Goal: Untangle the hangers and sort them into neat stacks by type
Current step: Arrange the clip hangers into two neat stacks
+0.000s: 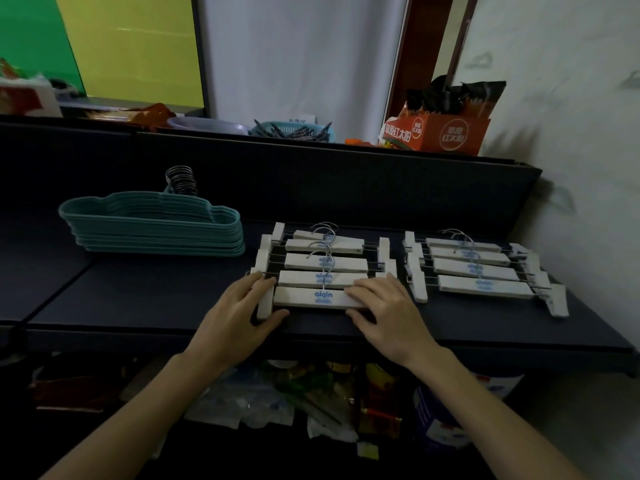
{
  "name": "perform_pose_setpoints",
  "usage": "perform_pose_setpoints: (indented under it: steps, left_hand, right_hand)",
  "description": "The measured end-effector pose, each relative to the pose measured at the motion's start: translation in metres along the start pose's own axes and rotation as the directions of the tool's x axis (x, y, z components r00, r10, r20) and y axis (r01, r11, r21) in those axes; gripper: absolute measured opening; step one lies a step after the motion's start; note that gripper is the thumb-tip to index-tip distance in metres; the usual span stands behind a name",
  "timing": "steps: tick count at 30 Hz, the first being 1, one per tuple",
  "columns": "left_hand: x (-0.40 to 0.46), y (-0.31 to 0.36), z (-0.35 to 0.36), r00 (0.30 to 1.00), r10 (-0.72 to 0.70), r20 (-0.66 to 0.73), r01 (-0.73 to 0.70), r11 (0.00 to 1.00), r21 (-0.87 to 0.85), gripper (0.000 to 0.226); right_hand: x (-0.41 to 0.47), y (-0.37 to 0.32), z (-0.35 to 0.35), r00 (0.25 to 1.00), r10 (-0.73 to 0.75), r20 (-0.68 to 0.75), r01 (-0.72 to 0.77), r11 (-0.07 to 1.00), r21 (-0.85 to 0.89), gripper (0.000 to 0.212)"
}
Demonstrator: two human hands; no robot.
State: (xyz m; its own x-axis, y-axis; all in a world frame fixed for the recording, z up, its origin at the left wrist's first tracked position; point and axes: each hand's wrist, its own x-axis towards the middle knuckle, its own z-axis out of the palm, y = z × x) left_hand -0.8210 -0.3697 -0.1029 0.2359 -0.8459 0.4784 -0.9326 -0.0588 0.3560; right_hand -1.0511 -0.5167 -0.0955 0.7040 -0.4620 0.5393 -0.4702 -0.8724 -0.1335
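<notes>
A stack of teal velvet hangers (156,225) lies flat at the left of the dark table, metal hooks pointing back. Two rows of white wooden clip hangers lie side by side: a middle row (325,263) and a right row (481,268). The nearest hanger of the middle row (320,297) sits by the table's front edge. My left hand (242,306) grips its left clip, thumb under the front and fingers over the top. My right hand (384,306) holds its right end the same way.
The dark table (138,292) has a raised back panel (311,181). Behind it stand an orange carton (440,131), a teal basket of clips (294,131) and a bowl. Bags and clutter lie on the floor below the front edge. A white wall is at the right.
</notes>
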Motion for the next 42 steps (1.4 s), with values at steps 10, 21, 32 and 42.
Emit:
perform_pose_setpoints:
  steps: [10, 21, 32, 42]
  left_hand:
    - [0.014, -0.003, 0.008, 0.989, 0.136, -0.052, -0.128, 0.983, 0.134, 0.057]
    - [0.032, -0.003, 0.020, 0.986, 0.156, -0.060, -0.147, 0.979, 0.142, 0.047]
    - [0.040, -0.004, 0.020, 0.981, 0.178, -0.078, -0.169, 0.980, 0.108, 0.046]
    - [0.036, -0.006, 0.019, 0.984, 0.161, -0.075, -0.152, 0.982, 0.115, 0.051]
  right_hand:
    - [0.035, 0.021, -0.026, 0.974, 0.224, -0.030, -0.214, 0.957, 0.198, 0.028]
    - [0.129, 0.070, -0.003, 0.854, 0.292, 0.431, -0.277, 0.956, -0.098, 0.042]
    - [0.161, 0.066, 0.002, 0.760, 0.285, 0.585, -0.286, 0.954, -0.093, 0.048]
    - [0.160, 0.063, 0.007, 0.788, 0.241, 0.567, -0.330, 0.942, 0.058, 0.040]
